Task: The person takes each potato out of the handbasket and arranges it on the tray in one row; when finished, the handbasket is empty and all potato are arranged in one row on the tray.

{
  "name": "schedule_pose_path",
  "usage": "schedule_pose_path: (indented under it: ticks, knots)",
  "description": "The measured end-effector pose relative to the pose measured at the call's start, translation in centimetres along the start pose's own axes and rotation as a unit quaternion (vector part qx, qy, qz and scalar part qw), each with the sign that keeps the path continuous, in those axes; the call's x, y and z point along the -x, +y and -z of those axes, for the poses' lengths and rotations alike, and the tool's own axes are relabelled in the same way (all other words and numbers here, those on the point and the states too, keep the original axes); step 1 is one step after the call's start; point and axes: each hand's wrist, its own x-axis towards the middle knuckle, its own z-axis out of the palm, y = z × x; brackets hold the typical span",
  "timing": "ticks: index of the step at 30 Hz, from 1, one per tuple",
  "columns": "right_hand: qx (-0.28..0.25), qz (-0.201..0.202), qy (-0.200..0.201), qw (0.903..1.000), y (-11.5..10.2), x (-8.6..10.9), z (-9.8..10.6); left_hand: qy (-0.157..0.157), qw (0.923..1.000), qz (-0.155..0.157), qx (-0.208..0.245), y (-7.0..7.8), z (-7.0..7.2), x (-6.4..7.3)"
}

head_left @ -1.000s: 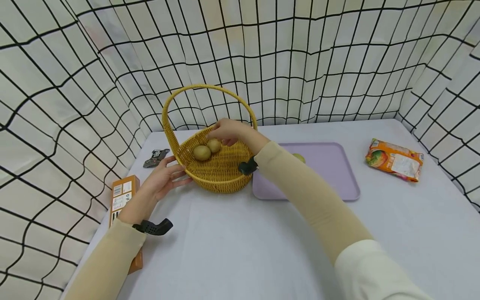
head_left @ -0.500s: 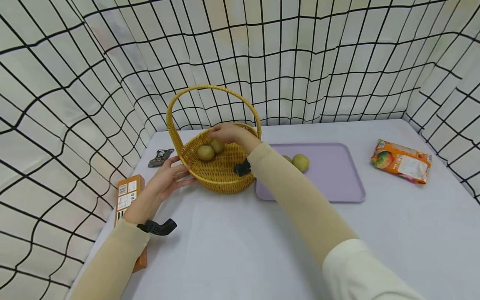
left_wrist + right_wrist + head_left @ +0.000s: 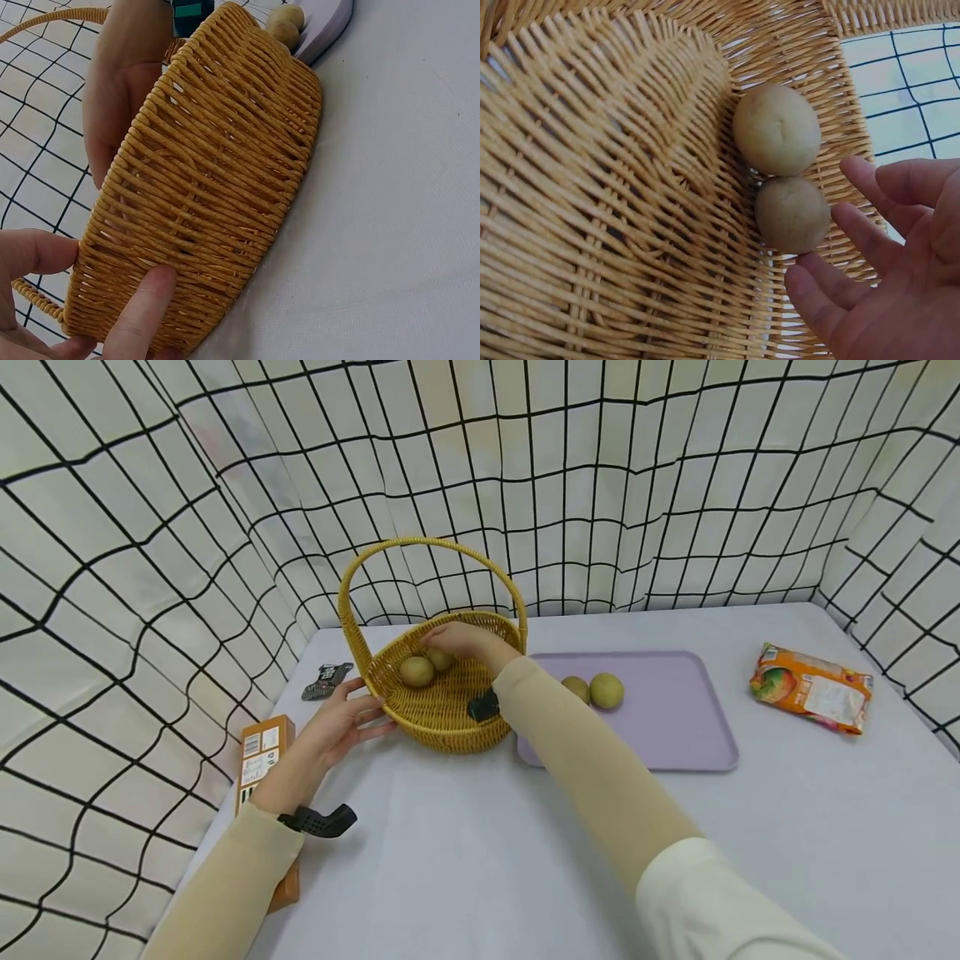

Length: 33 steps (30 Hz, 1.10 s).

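Observation:
A yellow-brown wicker basket (image 3: 450, 739) with a tall hoop handle stands on the table. Inside it, against the left side, lie two round, brownish potatoes, the larger potato (image 3: 777, 129) touching the smaller potato (image 3: 793, 215). My left hand (image 3: 341, 727) holds the basket's near left side, its thumb at the rim and its fingers spread on the outer wall. Reaching over the basket, my right hand (image 3: 900, 262) has loosely bent, spread fingers, with fingertips right beside the smaller potato. Nothing is in its grasp.
Right of the basket, a lilac tray (image 3: 675, 739) bears two more potatoes (image 3: 606, 691). An orange packet (image 3: 812, 688) lies at the far right. On the left are a small black packet (image 3: 327, 681) and an orange-brown box (image 3: 262, 747). Black netting (image 3: 570, 493) hangs behind the table.
My right forearm has shifted left and lower, so two potatoes on the tray now show. The right hand stays over the basket potatoes; the left hand keeps its hold on the basket.

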Motion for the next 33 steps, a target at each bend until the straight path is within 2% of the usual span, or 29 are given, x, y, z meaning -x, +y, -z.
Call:
schedule_pose_path:
  ticks: [3, 5, 10, 11, 15, 18, 22, 25, 33]
  knots:
    - [-0.008, -0.013, 0.014, 0.9998, 0.2, 0.1, 0.0, 0.0, 1.0, 0.0, 0.0, -0.1, -0.1, -0.1]
    - [-0.033, -0.032, 0.028, 0.9985, 0.2, 0.3, 0.0, 0.0, 1.0, -0.001, -0.001, -0.1, -0.1, -0.1]
    - [-0.064, -0.102, 0.063, 0.9907, 0.4, 0.2, 0.1, 0.001, 1.0, -0.001, 0.001, 0.1, -0.1, 0.0]
    - [-0.06, -0.113, 0.068, 0.9895, 0.5, 0.0, 0.1, 0.002, 1.0, -0.001, 0.002, 0.1, -0.1, 0.0]
    - [0.014, -0.142, 0.078, 0.9868, 0.9, -0.5, 0.0, 0.003, 1.0, 0.001, 0.004, 0.1, -0.1, 0.0]
    - [0.02, -0.15, 0.087, 0.9847, 1.2, -0.6, 0.0, 0.004, 1.0, 0.002, 0.006, 0.0, -0.1, 0.0]
    - [-0.087, -0.158, 0.102, 0.9783, 1.5, 0.0, 0.0, 0.005, 1.0, 0.004, 0.007, 0.0, -0.1, -0.1]
    - [-0.132, -0.16, 0.1, 0.9732, 1.6, 0.4, 0.1, 0.005, 1.0, 0.003, 0.005, -0.1, -0.2, -0.2]
    - [-0.151, -0.141, 0.087, 0.9745, 1.7, 1.2, 0.3, 0.001, 1.0, 0.001, -0.001, 0.0, -0.1, -0.2]
